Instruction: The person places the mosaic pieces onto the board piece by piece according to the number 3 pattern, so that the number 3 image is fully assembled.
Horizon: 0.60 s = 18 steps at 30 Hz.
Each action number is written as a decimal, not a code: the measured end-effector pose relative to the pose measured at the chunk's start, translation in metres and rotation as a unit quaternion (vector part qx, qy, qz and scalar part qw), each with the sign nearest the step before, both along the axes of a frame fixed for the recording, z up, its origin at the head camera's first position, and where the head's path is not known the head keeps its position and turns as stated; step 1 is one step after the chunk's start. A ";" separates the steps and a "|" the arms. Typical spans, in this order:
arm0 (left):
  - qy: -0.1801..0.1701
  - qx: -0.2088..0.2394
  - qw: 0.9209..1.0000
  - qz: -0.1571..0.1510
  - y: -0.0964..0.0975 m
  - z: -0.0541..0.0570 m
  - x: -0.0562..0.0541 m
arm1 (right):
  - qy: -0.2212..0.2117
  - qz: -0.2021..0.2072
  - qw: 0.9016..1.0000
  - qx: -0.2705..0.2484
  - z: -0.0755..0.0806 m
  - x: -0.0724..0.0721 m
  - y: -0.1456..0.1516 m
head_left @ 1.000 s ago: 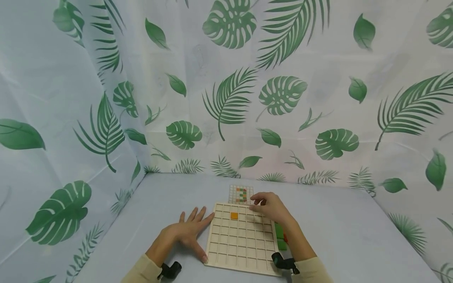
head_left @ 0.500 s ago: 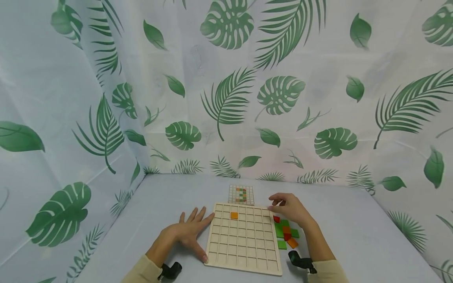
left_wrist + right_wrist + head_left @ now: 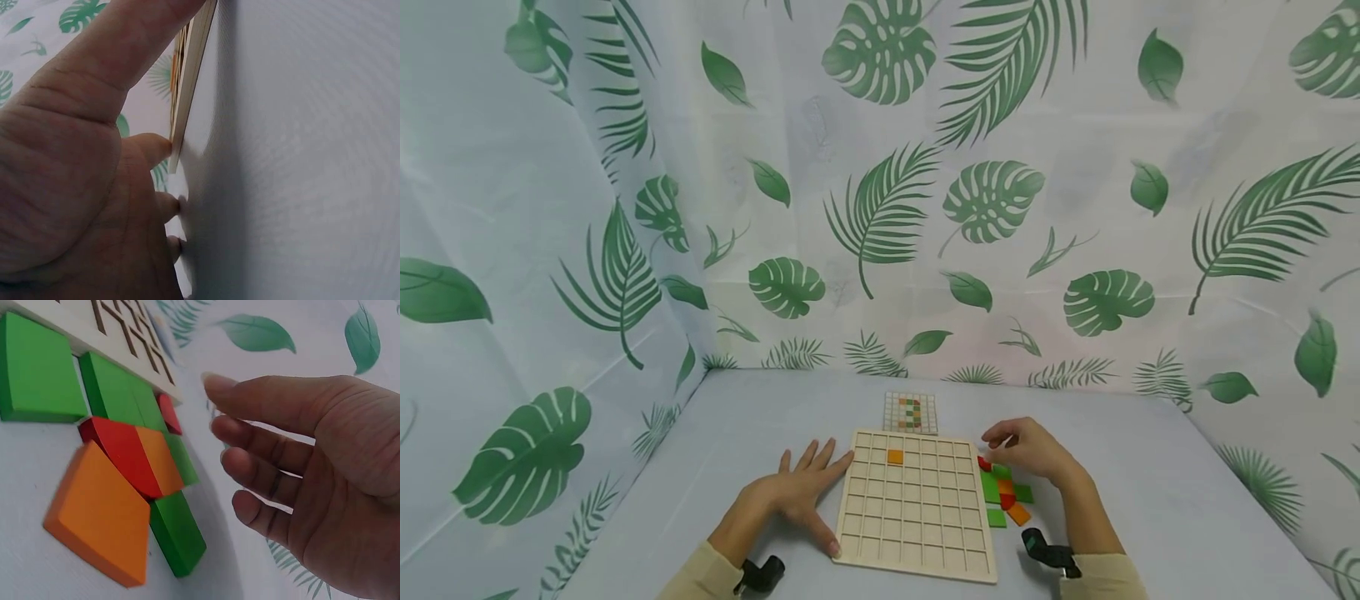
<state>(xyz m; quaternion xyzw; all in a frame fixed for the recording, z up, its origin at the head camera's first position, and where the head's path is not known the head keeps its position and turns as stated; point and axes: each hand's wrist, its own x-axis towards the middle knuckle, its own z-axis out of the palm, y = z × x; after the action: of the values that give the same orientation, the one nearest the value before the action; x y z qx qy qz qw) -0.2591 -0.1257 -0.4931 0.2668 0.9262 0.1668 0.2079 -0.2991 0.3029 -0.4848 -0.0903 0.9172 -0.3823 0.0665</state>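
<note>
A pale wooden grid board (image 3: 917,517) lies on the table, one orange square tile (image 3: 895,457) in a cell near its far left corner. My left hand (image 3: 797,496) is spread at the board's left side, thumb and index fingertip touching its edge. At the board's right side my right hand (image 3: 1033,450) hovers with loosely bent fingers and nothing between them. Below it lies a cluster of tiles: green squares (image 3: 40,369), a loose orange square (image 3: 103,515), a red curved piece (image 3: 119,453) and another red piece (image 3: 984,463) close to the board's edge.
A small printed grid card (image 3: 911,413) with a coloured pattern lies just beyond the board. White leaf-patterned curtains (image 3: 865,333) enclose the table at the back and sides.
My right hand has moved from over the board's far right part to the right, above the tile cluster, uncovering the tiles. My left hand has stayed on the board's edge.
</note>
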 end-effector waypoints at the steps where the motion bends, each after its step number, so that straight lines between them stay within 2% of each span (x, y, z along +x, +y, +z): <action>1: 0.001 -0.001 1.000 0.001 0.000 0.000 0.000 | -0.005 -0.002 1.000 0.002 0.001 0.001 0.001; 5: 0.002 -0.004 1.000 0.004 0.000 0.000 0.001 | -0.021 -0.010 1.000 0.003 0.003 0.006 0.006; 11: -0.008 -0.004 1.000 0.004 0.000 0.004 0.001 | -0.026 0.002 1.000 0.000 0.001 0.006 0.011; 18: -0.005 -0.004 1.000 0.007 0.000 0.002 0.001 | -0.041 0.006 0.999 0.008 -0.001 0.006 0.015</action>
<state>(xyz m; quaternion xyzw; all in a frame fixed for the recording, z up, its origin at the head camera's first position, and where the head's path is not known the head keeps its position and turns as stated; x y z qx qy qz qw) -0.2582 -0.1256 -0.4915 0.2586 0.9277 0.1655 0.2122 -0.2936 0.3177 -0.4858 -0.0796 0.9164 -0.3775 0.1069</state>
